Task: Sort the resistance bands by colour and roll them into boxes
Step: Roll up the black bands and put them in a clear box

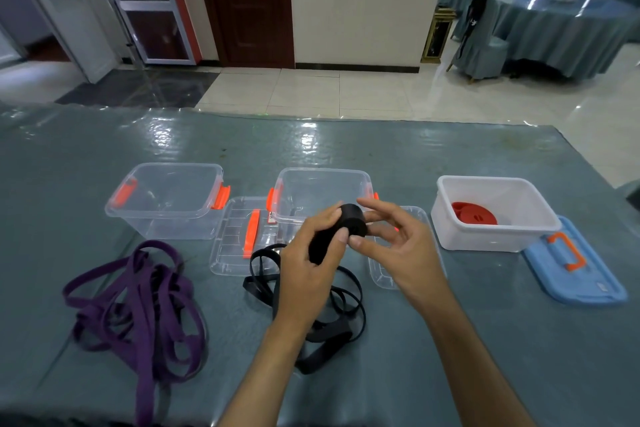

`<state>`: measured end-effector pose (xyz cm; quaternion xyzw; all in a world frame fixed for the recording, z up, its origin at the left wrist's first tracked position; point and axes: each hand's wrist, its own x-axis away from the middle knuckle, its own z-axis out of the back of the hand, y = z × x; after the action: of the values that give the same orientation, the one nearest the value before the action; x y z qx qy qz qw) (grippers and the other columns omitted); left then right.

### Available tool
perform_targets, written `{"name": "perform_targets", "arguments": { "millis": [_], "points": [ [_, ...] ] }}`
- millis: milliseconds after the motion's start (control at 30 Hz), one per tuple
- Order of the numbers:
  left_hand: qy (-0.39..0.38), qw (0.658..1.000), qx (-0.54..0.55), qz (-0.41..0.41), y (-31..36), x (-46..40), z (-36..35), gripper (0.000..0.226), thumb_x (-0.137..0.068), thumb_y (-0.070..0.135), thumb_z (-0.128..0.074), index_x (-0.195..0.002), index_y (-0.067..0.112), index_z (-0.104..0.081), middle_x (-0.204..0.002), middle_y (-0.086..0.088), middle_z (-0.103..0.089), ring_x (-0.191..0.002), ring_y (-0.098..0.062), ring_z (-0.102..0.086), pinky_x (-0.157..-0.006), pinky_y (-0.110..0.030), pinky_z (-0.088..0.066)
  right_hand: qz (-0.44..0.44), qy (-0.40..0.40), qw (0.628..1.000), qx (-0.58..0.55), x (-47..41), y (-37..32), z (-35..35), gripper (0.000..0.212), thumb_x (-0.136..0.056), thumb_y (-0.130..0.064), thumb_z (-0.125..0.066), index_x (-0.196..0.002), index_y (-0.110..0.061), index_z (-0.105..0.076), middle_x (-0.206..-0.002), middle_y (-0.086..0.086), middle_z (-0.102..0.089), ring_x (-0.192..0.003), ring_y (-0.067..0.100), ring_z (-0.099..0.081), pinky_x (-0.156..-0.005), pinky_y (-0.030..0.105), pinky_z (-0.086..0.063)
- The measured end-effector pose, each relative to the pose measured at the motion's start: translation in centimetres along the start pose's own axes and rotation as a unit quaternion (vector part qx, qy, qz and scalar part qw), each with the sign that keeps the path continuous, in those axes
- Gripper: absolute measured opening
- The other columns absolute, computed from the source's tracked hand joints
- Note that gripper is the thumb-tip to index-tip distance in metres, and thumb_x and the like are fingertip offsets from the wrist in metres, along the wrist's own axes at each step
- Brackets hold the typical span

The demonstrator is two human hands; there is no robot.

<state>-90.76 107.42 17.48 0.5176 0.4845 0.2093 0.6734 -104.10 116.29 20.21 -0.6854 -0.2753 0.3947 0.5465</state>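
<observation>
Left hand (311,253): grips matte black band roll (351,220), cylindrical.
Right hand (398,246): fingertips pinch the roll's end.
Loose black bands (332,333): flat loops, tangled.

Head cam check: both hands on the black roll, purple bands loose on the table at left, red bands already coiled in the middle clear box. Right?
One slip. The head view shows the red bands coiled in the white box at right, not the middle clear box. The rest holds: left hand and right hand are on the black roll, and the purple bands lie loose at left.
</observation>
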Motion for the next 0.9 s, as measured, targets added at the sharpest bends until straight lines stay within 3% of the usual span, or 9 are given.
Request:
{"name": "perform_targets", "arguments": {
  "millis": [133,200,333,433,533,633,767,900],
  "points": [
    [-0.032,0.999,0.008,-0.002,-0.3,-0.9,0.4,0.031,-0.096,0.022,-0.076,-0.125,0.034,-0.076,-0.123,0.003,-0.068,-0.123,-0.019,-0.066,-0.102,-0.022,-0.052,-0.054,-0.018,0.995,-0.079,0.0,0.8,-0.3,0.055,-0.085,0.006,-0.081,-0.131,-0.024,-0.072,-0.122,0.018,-0.064,-0.107,0.037,-0.075,-0.086,0.043,-0.064],
    [-0.055,0.998,0.01,0.008,-0.4,-1.4,1.0,0.033,-0.095,0.015,-0.077,-0.124,0.032,-0.078,-0.118,0.004,-0.071,-0.119,-0.016,-0.068,-0.099,-0.017,-0.05,-0.073,-0.046,0.993,-0.078,-0.1,0.9,0.0,0.054,-0.087,0.008,-0.078,-0.132,-0.021,-0.071,-0.122,0.015,-0.065,-0.11,0.038,-0.074,-0.087,0.043,-0.064],
    [-0.075,0.997,-0.013,0.02,-1.0,-2.0,1.7,0.033,-0.09,0.026,-0.084,-0.12,0.037,-0.075,-0.116,0.006,-0.075,-0.116,-0.019,-0.071,-0.099,-0.023,-0.054,-0.092,-0.094,0.991,0.016,-1.1,0.3,1.2,0.043,-0.088,-0.015,-0.083,-0.13,-0.022,-0.072,-0.122,0.001,-0.074,-0.117,0.026,-0.072,-0.084,0.043,-0.065],
    [-0.062,0.997,-0.01,0.047,-1.3,-2.3,1.2,0.042,-0.08,0.039,-0.09,-0.117,0.042,-0.071,-0.113,0.011,-0.076,-0.113,-0.015,-0.073,-0.096,-0.018,-0.054,-0.057,-0.029,0.992,0.107,-1.8,0.0,1.3,0.042,-0.078,-0.031,-0.088,-0.118,-0.029,-0.078,-0.113,-0.005,-0.077,-0.11,0.018,-0.072,-0.081,0.034,-0.065],
    [-0.052,0.997,-0.011,0.058,-1.4,-2.8,0.9,0.046,-0.075,0.042,-0.094,-0.115,0.043,-0.07,-0.11,0.013,-0.077,-0.109,-0.013,-0.075,-0.096,-0.021,-0.056,-0.026,0.012,0.992,0.127,-2.5,0.3,1.6,0.043,-0.071,-0.035,-0.09,-0.112,-0.042,-0.078,-0.107,-0.01,-0.079,-0.1,0.013,-0.075,-0.084,0.026,-0.062],
    [-0.097,0.994,-0.007,0.049,-1.6,-3.7,1.2,0.043,-0.08,0.035,-0.092,-0.119,0.039,-0.073,-0.116,0.008,-0.076,-0.114,-0.018,-0.073,-0.097,-0.026,-0.058,0.011,0.043,0.993,0.112,-3.0,0.7,1.4,0.03,-0.076,-0.032,-0.088,-0.104,-0.038,-0.08,-0.1,-0.005,-0.08,-0.092,0.016,-0.077,-0.079,0.023,-0.061],
    [-0.096,0.99,0.065,0.079,-1.7,-4.6,1.1,0.041,-0.085,0.016,-0.088,-0.122,0.027,-0.077,-0.119,-0.001,-0.077,-0.116,-0.023,-0.073,-0.097,-0.027,-0.058,-0.012,0.093,0.995,0.014,-3.7,1.4,0.3,0.021,-0.083,-0.032,-0.086,-0.096,-0.019,-0.078,-0.097,0.011,-0.08,-0.093,0.033,-0.078,-0.083,0.05,-0.065],
    [-0.034,0.987,0.111,0.111,-1.7,-5.5,1.1,0.043,-0.083,0.013,-0.089,-0.119,0.027,-0.071,-0.111,-0.006,-0.079,-0.107,-0.024,-0.077,-0.09,-0.024,-0.058,-0.03,0.069,0.997,0.022,-4.6,1.8,0.6,0.015,-0.089,-0.017,-0.082,-0.098,-0.008,-0.074,-0.103,0.012,-0.079,-0.103,0.028,-0.077,-0.093,0.048,-0.063]
  ]
}}
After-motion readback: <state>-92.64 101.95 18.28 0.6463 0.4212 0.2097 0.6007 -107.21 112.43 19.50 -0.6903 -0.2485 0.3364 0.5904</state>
